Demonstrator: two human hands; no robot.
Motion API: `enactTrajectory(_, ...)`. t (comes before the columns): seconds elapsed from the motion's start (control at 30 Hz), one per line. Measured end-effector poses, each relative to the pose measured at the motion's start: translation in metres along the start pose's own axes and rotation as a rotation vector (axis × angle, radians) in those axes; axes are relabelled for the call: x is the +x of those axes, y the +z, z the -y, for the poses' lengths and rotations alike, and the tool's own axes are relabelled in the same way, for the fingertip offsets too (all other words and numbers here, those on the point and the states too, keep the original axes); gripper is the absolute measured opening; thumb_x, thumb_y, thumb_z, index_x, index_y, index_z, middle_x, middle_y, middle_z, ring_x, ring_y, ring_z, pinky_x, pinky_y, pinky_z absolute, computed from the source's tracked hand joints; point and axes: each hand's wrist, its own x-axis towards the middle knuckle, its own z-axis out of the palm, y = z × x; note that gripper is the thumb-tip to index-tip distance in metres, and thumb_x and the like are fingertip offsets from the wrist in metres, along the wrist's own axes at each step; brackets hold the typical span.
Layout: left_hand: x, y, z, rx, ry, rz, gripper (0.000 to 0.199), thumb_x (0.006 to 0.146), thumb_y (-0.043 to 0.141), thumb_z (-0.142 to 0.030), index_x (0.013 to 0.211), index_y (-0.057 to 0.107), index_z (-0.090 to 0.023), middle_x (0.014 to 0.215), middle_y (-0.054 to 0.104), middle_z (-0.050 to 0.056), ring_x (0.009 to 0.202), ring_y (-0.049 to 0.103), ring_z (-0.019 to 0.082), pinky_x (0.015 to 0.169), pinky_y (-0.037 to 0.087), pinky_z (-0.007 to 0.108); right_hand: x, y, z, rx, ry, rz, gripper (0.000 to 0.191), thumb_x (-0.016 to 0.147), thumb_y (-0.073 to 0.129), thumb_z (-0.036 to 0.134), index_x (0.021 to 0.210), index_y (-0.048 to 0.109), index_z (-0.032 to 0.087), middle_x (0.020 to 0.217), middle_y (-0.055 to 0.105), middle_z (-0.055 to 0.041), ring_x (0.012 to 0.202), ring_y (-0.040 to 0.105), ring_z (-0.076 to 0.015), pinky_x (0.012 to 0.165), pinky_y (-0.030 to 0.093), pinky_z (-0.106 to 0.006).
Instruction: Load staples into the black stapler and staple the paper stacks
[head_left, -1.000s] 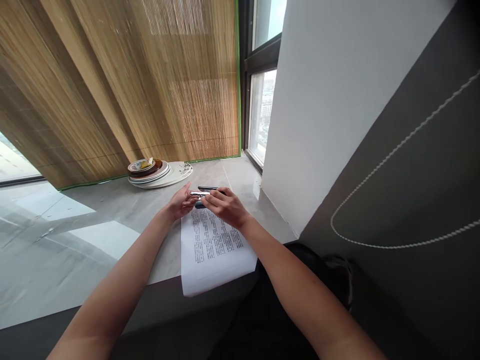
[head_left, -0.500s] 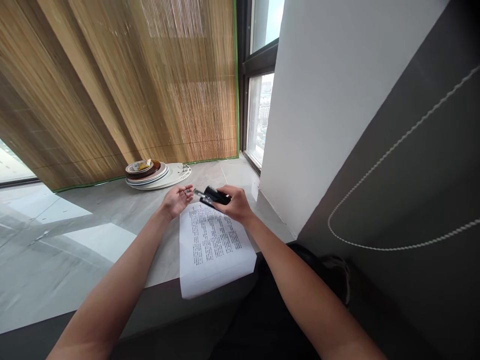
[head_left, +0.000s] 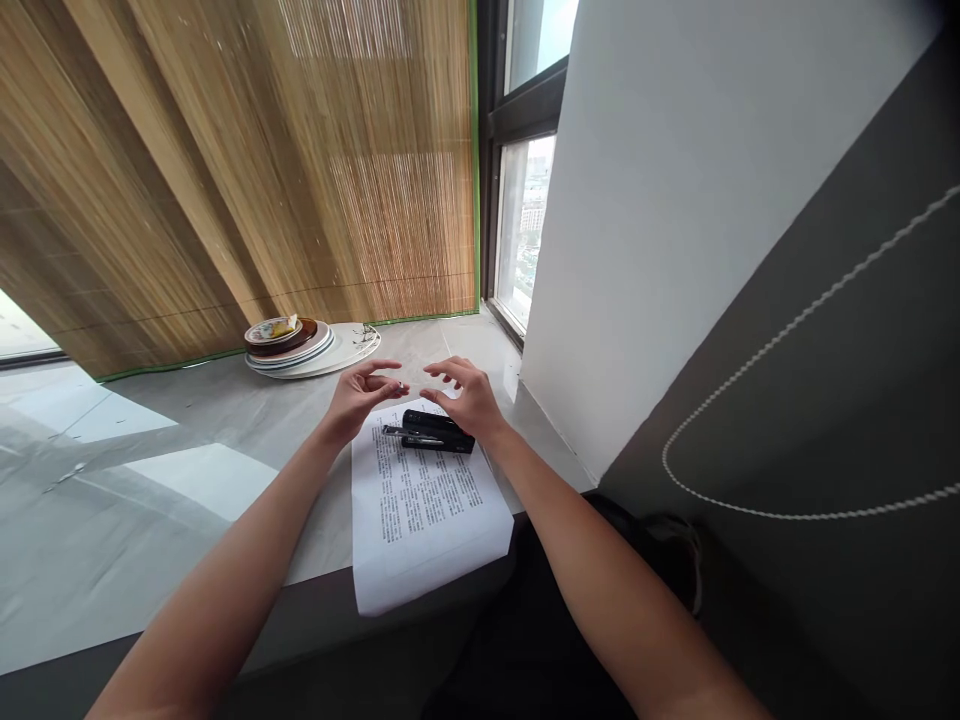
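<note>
A black stapler [head_left: 436,432] lies opened out on the printed sheets [head_left: 431,545], its metal rail showing along one side. Just above and left of it, my left hand [head_left: 354,400] pinches a small silvery piece [head_left: 400,386] between thumb and fingers; it looks like staples but is too small to be sure. My right hand [head_left: 469,400] hovers over the stapler's right end, fingers curved and apart, holding nothing. A short gap separates the fingertips of both hands.
Stacked plates [head_left: 292,347] with a small yellow item on top stand at the back of the grey stone sill [head_left: 187,405]. Behind hangs a bamboo blind [head_left: 300,180]. A white wall [head_left: 637,200] rises close on the right, with a beaded cord [head_left: 705,490] beside it.
My right hand has let go of the stapler, which now rests on the sheets. My left hand has closed into a pinch on the small silvery piece and turned toward the right hand.
</note>
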Motion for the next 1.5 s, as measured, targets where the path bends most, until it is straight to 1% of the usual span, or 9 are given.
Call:
enactTrajectory(0.23, -0.006, 0.014, -0.004, 0.033, 0.070, -0.011, 0.041, 0.071, 0.098, -0.036, 0.094, 0.069, -0.018, 0.076, 0.075, 0.004, 0.068, 0.071, 0.017, 0.067, 0.056, 0.028, 0.006, 0.015, -0.006, 0.039, -0.109, 0.180, 0.014, 0.094, 0.077, 0.026, 0.107, 0.082, 0.027, 0.103, 0.079, -0.0038, 0.097, 0.069, -0.0209, 0.086, 0.057, -0.034)
enactTrajectory(0.43, -0.002, 0.010, -0.004, 0.068, 0.058, -0.010, 0.045, 0.073, 0.095, -0.046, 0.096, 0.070, -0.017, 0.082, 0.076, 0.008, 0.077, 0.074, 0.022, 0.077, 0.058, 0.033, 0.010, 0.008, -0.004, 0.140, -0.078, 0.150, 0.012, 0.092, 0.076, 0.031, 0.100, 0.083, 0.025, 0.099, 0.080, -0.0053, 0.092, 0.071, -0.0210, 0.084, 0.058, -0.035)
enactTrajectory(0.53, 0.006, -0.018, 0.003, 0.340, 0.100, -0.303, 0.032, 0.095, 0.070, -0.047, 0.104, 0.071, -0.016, 0.085, 0.078, 0.010, 0.078, 0.075, 0.024, 0.080, 0.059, 0.036, 0.015, -0.010, -0.021, 0.038, 0.045, 0.027, 0.014, 0.087, 0.078, 0.030, 0.098, 0.082, 0.022, 0.096, 0.080, -0.0051, 0.086, 0.072, -0.0194, 0.083, 0.058, -0.034)
enactTrajectory(0.63, 0.011, -0.059, 0.013, 0.922, -0.015, -0.580, 0.021, 0.097, 0.055, -0.023, 0.102, 0.074, -0.016, 0.094, 0.081, 0.013, 0.092, 0.075, 0.026, 0.089, 0.056, 0.036, 0.016, -0.033, -0.050, -0.195, 0.312, -0.122, 0.011, 0.081, 0.075, 0.020, 0.090, 0.081, 0.022, 0.086, 0.080, -0.0020, 0.079, 0.073, -0.0185, 0.082, 0.058, -0.032)
enactTrajectory(0.77, 0.011, -0.096, 0.023, 1.204, -0.167, -0.386, 0.028, 0.091, 0.053, -0.018, 0.097, 0.081, -0.019, 0.111, 0.083, 0.011, 0.102, 0.075, 0.028, 0.094, 0.053, 0.035, 0.010, -0.050, -0.081, -0.368, 0.563, -0.125, 0.016, 0.073, 0.074, 0.011, 0.084, 0.081, 0.021, 0.083, 0.081, -0.0035, 0.082, 0.076, -0.0202, 0.079, 0.058, -0.028)
enactTrajectory(0.93, 0.011, -0.098, 0.028, 1.235, -0.123, -0.167, 0.027, 0.081, 0.069, -0.037, 0.097, 0.085, -0.023, 0.103, 0.084, 0.010, 0.094, 0.077, 0.032, 0.085, 0.055, 0.037, 0.010, -0.045, -0.091, -0.368, 0.575, -0.077, 0.013, 0.075, 0.078, 0.016, 0.086, 0.083, 0.023, 0.085, 0.081, -0.0017, 0.081, 0.076, -0.0186, 0.079, 0.058, -0.026)
enactTrajectory(1.27, 0.013, -0.076, 0.030, 0.931, -0.028, -0.298, 0.011, 0.077, 0.068, -0.029, 0.084, 0.064, -0.022, 0.080, 0.076, 0.006, 0.071, 0.070, 0.022, 0.069, 0.054, 0.032, 0.015, -0.043, -0.071, -0.344, 0.500, -0.150, 0.018, 0.093, 0.071, 0.028, 0.105, 0.083, 0.020, 0.099, 0.081, -0.0059, 0.095, 0.073, -0.0204, 0.091, 0.055, -0.031)
enactTrajectory(1.37, 0.015, -0.057, 0.031, 0.579, 0.009, -0.343, 0.016, 0.083, 0.064, -0.030, 0.093, 0.053, -0.024, 0.074, 0.066, -0.001, 0.053, 0.057, 0.014, 0.049, 0.043, 0.023, 0.005, -0.038, -0.034, -0.156, 0.328, 0.073, 0.025, 0.099, 0.067, 0.040, 0.107, 0.082, 0.021, 0.103, 0.080, -0.0057, 0.088, 0.070, -0.0184, 0.085, 0.055, -0.031)
enactTrajectory(1.5, 0.016, -0.035, 0.028, 0.136, -0.028, -0.357, 0.016, 0.083, 0.064, -0.027, 0.096, 0.056, -0.022, 0.070, 0.047, -0.006, 0.048, 0.037, 0.008, 0.042, 0.029, 0.017, -0.011, -0.020, 0.008, -0.146, 0.116, 0.423, 0.061, 0.085, 0.085, 0.054, 0.136, 0.071, 0.026, 0.121, 0.073, -0.0081, 0.112, 0.066, -0.0240, 0.095, 0.053, -0.036)
